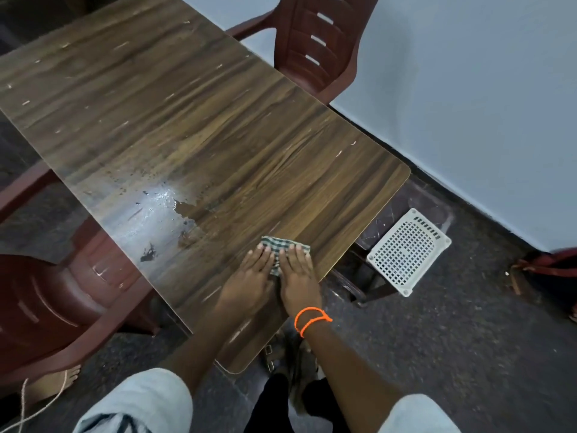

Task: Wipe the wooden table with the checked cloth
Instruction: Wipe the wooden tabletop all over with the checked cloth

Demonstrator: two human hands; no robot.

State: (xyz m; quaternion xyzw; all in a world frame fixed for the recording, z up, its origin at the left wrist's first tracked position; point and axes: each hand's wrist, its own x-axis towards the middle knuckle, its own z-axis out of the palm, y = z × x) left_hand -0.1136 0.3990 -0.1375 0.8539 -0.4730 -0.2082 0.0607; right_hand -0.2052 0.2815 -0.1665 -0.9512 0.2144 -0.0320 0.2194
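While two flat, open hands, left hand (254, 271) and right hand (299, 273), press one checked cloth (282, 246), one wooden table (187, 120) lies beneath.

You have a pale blue-grey wall (468, 89) on the right, meeting a dark speckled floor (452, 339). A maroon plastic chair (315, 45) stands against it at the far side. A second maroon plastic chair (53, 307) sits near left. A white perforated plastic stool (409, 251) stands near the wall.
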